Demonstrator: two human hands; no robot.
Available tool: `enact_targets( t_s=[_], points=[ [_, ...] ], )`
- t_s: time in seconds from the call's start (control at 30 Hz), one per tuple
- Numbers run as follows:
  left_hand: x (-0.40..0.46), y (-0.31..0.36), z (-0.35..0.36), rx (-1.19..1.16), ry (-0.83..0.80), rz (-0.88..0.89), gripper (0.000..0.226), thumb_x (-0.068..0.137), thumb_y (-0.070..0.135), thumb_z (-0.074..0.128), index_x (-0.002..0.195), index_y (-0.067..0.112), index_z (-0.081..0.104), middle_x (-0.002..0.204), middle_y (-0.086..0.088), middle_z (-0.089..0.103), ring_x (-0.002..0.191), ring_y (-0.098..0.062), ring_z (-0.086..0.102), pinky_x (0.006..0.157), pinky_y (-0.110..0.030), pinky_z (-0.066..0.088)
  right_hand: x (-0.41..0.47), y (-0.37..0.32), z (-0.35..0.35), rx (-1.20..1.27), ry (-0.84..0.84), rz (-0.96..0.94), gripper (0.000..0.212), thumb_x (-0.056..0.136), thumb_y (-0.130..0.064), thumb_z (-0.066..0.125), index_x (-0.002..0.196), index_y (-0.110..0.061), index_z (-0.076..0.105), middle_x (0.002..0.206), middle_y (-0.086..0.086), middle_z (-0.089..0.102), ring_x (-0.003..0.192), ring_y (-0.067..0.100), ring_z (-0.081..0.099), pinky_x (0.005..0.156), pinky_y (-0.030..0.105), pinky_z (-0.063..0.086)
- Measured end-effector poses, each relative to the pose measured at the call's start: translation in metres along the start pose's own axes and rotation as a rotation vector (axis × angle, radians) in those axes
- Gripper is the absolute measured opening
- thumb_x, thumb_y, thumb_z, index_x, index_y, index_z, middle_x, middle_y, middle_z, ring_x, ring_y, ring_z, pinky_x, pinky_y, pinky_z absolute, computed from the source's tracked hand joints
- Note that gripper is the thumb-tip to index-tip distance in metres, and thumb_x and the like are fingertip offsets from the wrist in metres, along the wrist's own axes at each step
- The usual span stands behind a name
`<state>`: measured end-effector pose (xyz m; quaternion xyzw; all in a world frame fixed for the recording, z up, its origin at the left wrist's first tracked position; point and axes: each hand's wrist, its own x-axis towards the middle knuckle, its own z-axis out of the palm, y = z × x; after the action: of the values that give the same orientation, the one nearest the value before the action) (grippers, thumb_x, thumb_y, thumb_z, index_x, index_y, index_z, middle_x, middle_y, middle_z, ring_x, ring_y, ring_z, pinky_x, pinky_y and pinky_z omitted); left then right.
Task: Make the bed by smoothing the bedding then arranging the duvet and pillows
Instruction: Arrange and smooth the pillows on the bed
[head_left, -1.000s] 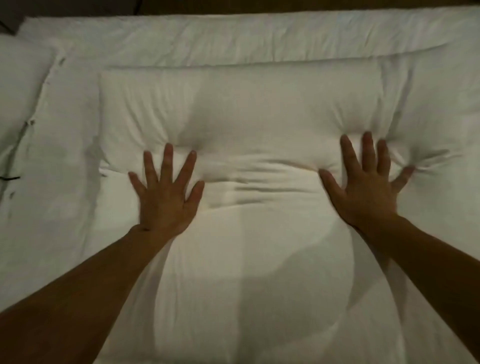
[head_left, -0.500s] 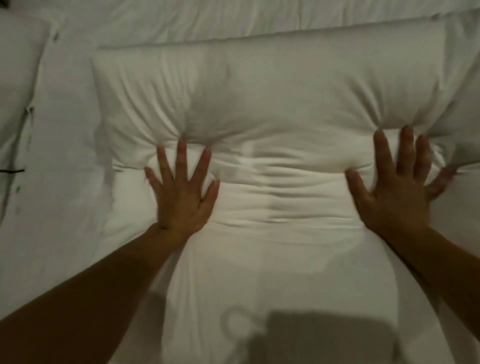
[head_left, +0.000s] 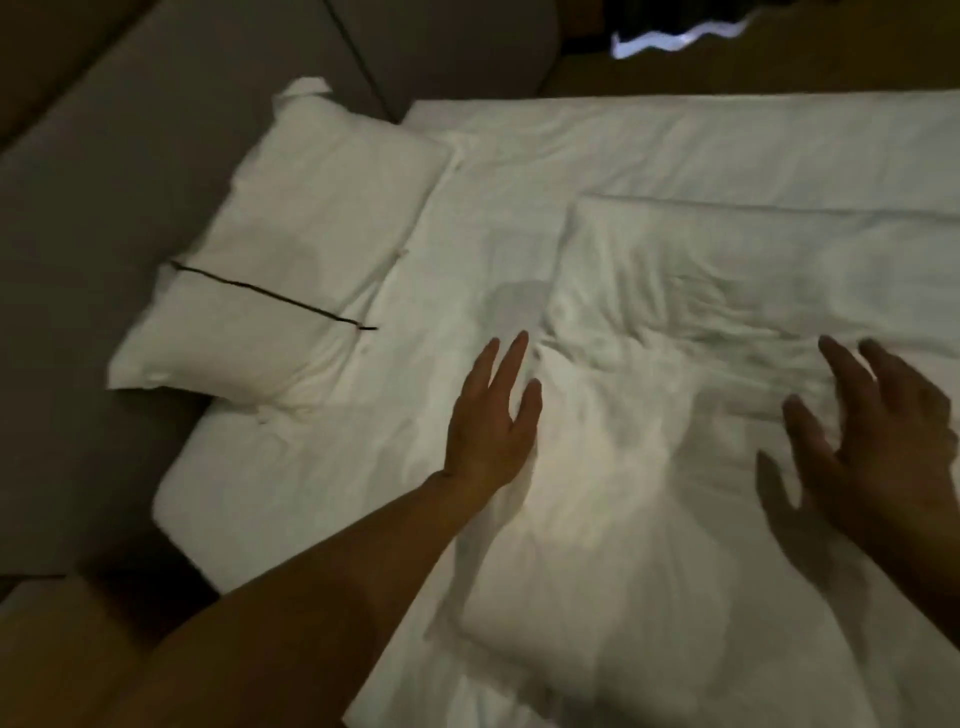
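Neither hand grips anything. The left hand (head_left: 491, 421) lies flat on the white, rumpled cotton duvet (head_left: 597, 467), fingers straight and slightly spread, pointing toward the far side of the bed. The right hand (head_left: 878, 441), blurred, has its fingers splayed and loose just above or on the same cloth; I cannot tell whether the palm touches it.

Between and beyond the two hands the duvet is bunched into a band of fine creases, and its folded upper edge runs across the bed further off. Nearer the person the cloth swells into soft, puffy mounds. Under it the white fitted sheet (head_left: 675, 140) shows along the far side, itself lightly wrinkled.

To my eye this is the smoothing step, not yet finished: the creases ahead of the fingers need flat palms pushed outward, away from each other, with even pressure so the filling does not heap up.

Off to the left, well apart from the hands, a plump white pillow with a thin dark stripe (head_left: 280, 260) lies askew against the grey padded headboard (head_left: 130, 130), one corner overhanging the mattress edge. It looks due for squaring up afterwards.
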<state>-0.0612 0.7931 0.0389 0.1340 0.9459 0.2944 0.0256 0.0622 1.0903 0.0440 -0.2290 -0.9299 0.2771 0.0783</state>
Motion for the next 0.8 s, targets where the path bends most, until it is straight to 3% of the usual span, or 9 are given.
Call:
enact_targets(
  t_s=[0.13,0.23,0.4,0.57,0.63,0.73,0.8],
  points=[
    [0.014,-0.105,-0.088,-0.022,0.136,-0.172,0.053,0.102,0.051,0.036,0.151,0.052,0.019,0.162,0.006,0.024,0.142,0.003,0.019,0.115,-0.029,0.029,-0.012,-0.132,0.06,0.157,-0.024,-0.106,0.065,0.088,-0.052,0.044,0.148,-0.03,0.036,0.155,0.011,0.033,0.139,0.035,0.029,0.109,0.058,0.027],
    [0.041,-0.201,-0.149,-0.086,0.241,-0.287,0.053,0.102,0.047,0.041,0.152,0.044,0.027,0.155,-0.002,0.034,0.143,-0.015,0.033,0.111,-0.024,0.026,-0.008,-0.218,0.119,0.155,-0.074,-0.155,0.061,0.093,-0.052,0.043,0.15,-0.033,0.032,0.157,0.006,0.029,0.141,0.03,0.026,0.111,0.053,0.026],
    [0.097,-0.37,-0.253,-0.095,0.29,-0.36,0.054,0.101,0.044,0.044,0.153,0.039,0.029,0.152,-0.008,0.037,0.139,-0.023,0.039,0.11,-0.026,0.028,0.042,-0.362,0.263,0.243,-0.162,-0.15,0.061,0.096,-0.048,0.046,0.152,-0.037,0.025,0.16,0.001,0.023,0.144,0.026,0.026,0.113,0.048,0.029],
    [0.19,-0.505,-0.333,0.313,0.185,-0.216,0.067,0.091,0.069,0.036,0.152,0.048,0.02,0.153,-0.013,0.036,0.136,-0.035,0.04,0.112,-0.048,0.034,0.101,-0.48,0.401,0.441,-0.181,-0.009,0.064,0.095,-0.05,0.052,0.152,-0.039,0.024,0.155,0.001,0.032,0.13,0.025,0.049,0.103,0.039,0.041],
    [0.236,-0.535,-0.345,0.505,0.119,-0.186,0.074,0.086,0.078,0.033,0.152,0.052,0.01,0.157,-0.016,0.028,0.141,-0.041,0.03,0.113,-0.057,0.03,0.124,-0.509,0.441,0.453,-0.186,0.05,0.075,0.09,-0.06,0.055,0.153,-0.037,0.022,0.155,0.005,0.035,0.132,0.028,0.047,0.105,0.04,0.04],
    [0.28,-0.558,-0.343,0.448,-0.039,-0.176,0.099,0.067,0.098,0.032,0.151,0.054,0.003,0.162,-0.011,0.023,0.148,-0.037,0.022,0.118,-0.055,0.024,0.149,-0.543,0.488,0.608,-0.337,0.251,0.109,0.067,-0.08,0.065,0.153,-0.042,0.01,0.16,0.002,0.026,0.139,0.032,0.038,0.108,0.055,0.038],
    [0.293,-0.565,-0.33,0.328,-0.131,-0.18,0.112,0.056,0.103,0.04,0.15,0.057,0.0,0.165,-0.01,0.015,0.15,-0.034,0.016,0.12,-0.052,0.021,0.163,-0.557,0.517,0.585,-0.368,0.329,0.123,0.057,-0.084,0.068,0.153,-0.042,0.004,0.162,0.0,0.022,0.141,0.033,0.034,0.111,0.054,0.033]
  ],
)
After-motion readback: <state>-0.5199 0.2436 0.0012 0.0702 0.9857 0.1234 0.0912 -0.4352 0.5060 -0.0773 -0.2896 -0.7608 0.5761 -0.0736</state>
